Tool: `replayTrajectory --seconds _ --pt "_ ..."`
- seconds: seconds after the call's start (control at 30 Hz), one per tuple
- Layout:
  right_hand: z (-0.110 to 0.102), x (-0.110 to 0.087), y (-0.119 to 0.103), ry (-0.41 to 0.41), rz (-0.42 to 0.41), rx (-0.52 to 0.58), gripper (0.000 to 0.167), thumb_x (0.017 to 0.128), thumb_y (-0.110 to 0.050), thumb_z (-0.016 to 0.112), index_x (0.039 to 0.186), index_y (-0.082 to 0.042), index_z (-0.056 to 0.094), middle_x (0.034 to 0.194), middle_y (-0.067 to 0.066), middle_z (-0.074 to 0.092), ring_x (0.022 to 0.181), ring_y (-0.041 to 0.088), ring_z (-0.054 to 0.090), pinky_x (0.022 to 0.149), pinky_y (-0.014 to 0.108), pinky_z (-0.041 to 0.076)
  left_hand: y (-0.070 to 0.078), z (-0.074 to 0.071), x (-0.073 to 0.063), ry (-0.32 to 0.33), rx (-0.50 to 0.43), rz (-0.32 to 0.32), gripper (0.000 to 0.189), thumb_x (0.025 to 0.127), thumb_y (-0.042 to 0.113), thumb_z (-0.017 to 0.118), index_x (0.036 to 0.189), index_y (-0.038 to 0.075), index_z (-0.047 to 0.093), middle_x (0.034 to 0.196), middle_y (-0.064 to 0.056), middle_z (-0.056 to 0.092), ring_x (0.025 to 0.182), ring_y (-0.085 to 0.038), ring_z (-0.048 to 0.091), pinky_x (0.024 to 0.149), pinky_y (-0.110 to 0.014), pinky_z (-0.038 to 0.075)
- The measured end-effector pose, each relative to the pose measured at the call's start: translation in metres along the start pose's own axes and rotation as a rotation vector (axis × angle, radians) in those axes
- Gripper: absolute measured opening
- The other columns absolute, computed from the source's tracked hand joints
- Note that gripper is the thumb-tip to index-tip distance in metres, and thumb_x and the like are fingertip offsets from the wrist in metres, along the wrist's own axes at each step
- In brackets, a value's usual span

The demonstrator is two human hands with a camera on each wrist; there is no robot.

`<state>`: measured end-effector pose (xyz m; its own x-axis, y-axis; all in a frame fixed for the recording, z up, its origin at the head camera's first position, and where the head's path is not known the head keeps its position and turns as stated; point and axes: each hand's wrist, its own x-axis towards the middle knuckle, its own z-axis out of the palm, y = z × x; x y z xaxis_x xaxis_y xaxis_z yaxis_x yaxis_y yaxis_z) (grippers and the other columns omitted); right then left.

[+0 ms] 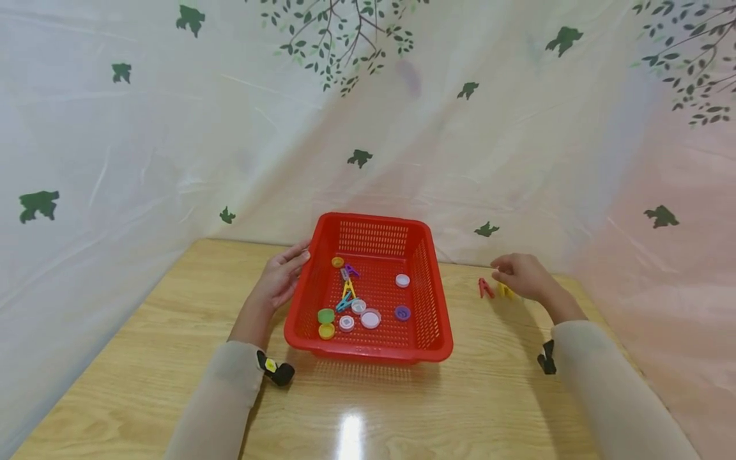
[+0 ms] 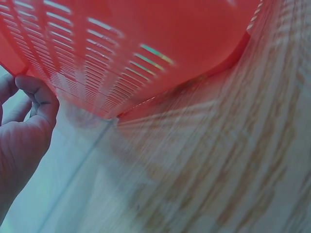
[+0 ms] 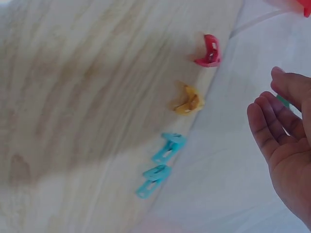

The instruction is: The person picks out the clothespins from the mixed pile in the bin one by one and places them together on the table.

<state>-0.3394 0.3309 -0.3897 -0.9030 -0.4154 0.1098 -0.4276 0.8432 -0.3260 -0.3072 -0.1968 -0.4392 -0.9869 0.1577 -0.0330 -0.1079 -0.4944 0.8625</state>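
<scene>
A red plastic basket (image 1: 368,350) with slotted walls stands mid-table. My left hand (image 1: 283,276) holds its left rim, with thumb and fingertips at the edge in the left wrist view. Inside lie several bottle caps, among them a green cap (image 1: 326,315) and a purple cap (image 1: 402,313), plus a yellow clothespin (image 1: 349,289) and a blue clothespin (image 1: 345,302). To the right, my right hand (image 1: 524,276) hovers over the table, fingers loosely bent and holding nothing. Near it lie a red clothespin (image 3: 211,51), a yellow one (image 3: 189,101) and two blue clothespins (image 3: 169,147).
The wooden table (image 1: 460,409) runs back to a pale fabric sheet (image 1: 276,153) printed with leaves and birds. This sheet also hangs close on the left and right sides. The clothespins on the right lie near the table's edge.
</scene>
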Motion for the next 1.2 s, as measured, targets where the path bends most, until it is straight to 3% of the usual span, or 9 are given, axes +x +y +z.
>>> replayTrajectory --seconds 0.57,0.83,1.2 --pt "-0.027 0.026 -0.047 -0.024 -0.047 -0.041 0.027 0.099 -0.009 0.065 0.121 0.006 0.068 0.098 0.015 0.073 0.088 0.029 0.069 0.084 0.052 0.06 -0.002 -0.002 0.001 -0.007 -0.024 0.005 0.056 0.102 0.014 0.065 0.154 0.009 0.045 0.135 -0.008 0.063 0.105 -0.017 0.069 0.09 -0.034 0.059" --pt "-0.033 0.035 -0.069 -0.019 -0.098 -0.068 0.026 0.098 -0.007 0.067 0.121 0.006 0.069 0.096 0.014 0.073 0.086 0.027 0.068 0.082 0.049 0.061 -0.003 0.0 0.001 -0.01 -0.014 0.02 0.055 0.103 0.013 0.062 0.155 0.008 0.044 0.131 -0.006 0.065 0.102 -0.015 0.07 0.088 -0.032 0.06" --pt "-0.036 0.05 -0.097 -0.018 -0.101 -0.035 0.026 0.098 -0.009 0.067 0.122 0.001 0.07 0.1 0.013 0.073 0.087 0.025 0.067 0.08 0.043 0.063 -0.002 0.0 0.001 -0.016 -0.005 0.011 0.055 0.103 0.015 0.062 0.155 0.011 0.045 0.134 -0.006 0.063 0.104 -0.016 0.07 0.09 -0.032 0.059"
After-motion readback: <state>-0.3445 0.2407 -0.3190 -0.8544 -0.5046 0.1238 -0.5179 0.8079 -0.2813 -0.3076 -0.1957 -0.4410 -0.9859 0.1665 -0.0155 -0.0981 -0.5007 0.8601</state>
